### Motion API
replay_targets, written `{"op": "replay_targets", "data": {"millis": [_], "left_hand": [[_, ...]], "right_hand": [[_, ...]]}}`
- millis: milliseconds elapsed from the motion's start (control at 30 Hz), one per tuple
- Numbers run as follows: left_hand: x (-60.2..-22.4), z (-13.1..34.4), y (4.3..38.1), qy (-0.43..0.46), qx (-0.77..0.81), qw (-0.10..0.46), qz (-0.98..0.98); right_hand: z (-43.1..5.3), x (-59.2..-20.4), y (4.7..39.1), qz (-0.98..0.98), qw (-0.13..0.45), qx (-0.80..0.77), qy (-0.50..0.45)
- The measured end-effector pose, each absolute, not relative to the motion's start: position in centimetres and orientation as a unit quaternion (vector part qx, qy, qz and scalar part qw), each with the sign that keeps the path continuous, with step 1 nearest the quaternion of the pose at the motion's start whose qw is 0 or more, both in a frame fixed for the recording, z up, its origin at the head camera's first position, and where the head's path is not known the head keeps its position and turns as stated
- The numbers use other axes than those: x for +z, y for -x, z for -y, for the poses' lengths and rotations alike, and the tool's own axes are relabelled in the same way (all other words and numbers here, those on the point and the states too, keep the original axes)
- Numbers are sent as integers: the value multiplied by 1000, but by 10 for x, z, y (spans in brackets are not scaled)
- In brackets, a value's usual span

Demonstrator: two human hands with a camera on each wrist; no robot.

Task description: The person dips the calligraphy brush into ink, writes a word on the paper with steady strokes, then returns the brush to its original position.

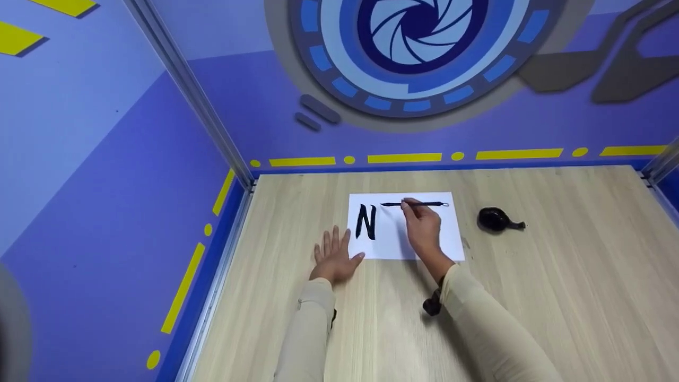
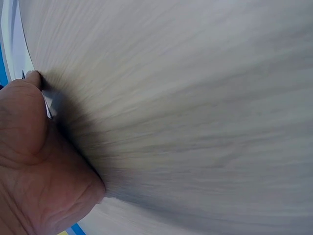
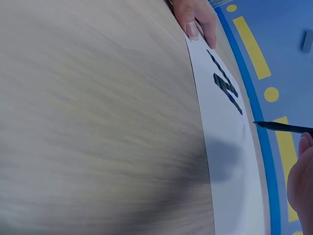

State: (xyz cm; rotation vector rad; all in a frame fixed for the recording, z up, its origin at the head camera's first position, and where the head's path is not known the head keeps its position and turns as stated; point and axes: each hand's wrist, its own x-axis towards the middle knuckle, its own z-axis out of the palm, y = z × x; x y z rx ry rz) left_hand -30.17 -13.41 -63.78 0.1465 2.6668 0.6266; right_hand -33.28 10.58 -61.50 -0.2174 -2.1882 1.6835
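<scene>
A white sheet of paper (image 1: 390, 244) lies on the wooden table, with a black letter N (image 1: 366, 222) brushed near its left side. My right hand (image 1: 424, 228) pinches a thin black writing brush (image 1: 432, 203), held nearly level over the sheet's upper part. The brush tip points left, close to the top of the N; in the right wrist view the brush (image 3: 281, 127) appears raised off the paper. My left hand (image 1: 337, 260) rests on the table with fingers spread, its thumb and fingertips at the paper's lower left edge.
A black, round-bodied container with a narrow neck (image 1: 493, 219) lies on the table (image 1: 557, 297) right of the paper. Blue-purple panels (image 1: 233, 101) with yellow marks stand behind and to the left. A dark round object (image 1: 432, 306) hangs at the right wrist.
</scene>
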Motion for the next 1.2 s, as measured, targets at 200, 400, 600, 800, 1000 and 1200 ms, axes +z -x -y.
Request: {"op": "replay_targets", "data": {"millis": [200, 400, 600, 800, 1000, 1200], "left_hand": [[-634, 134, 299, -52, 229, 199, -951], [-631, 134, 298, -53, 224, 204, -952], [-628, 134, 297, -52, 232, 204, -950], [-630, 133, 299, -52, 231, 207, -949], [-633, 133, 301, -51, 227, 209, -950], [-635, 134, 301, -52, 223, 207, -951]], "right_hand": [[-104, -615, 331, 774, 160, 607, 80], [-101, -615, 333, 778, 173, 599, 71], [-101, -617, 333, 775, 170, 605, 72], [-101, -618, 334, 776, 154, 607, 73], [-101, -618, 335, 783, 156, 597, 75], [-100, -618, 333, 788, 155, 591, 78]]}}
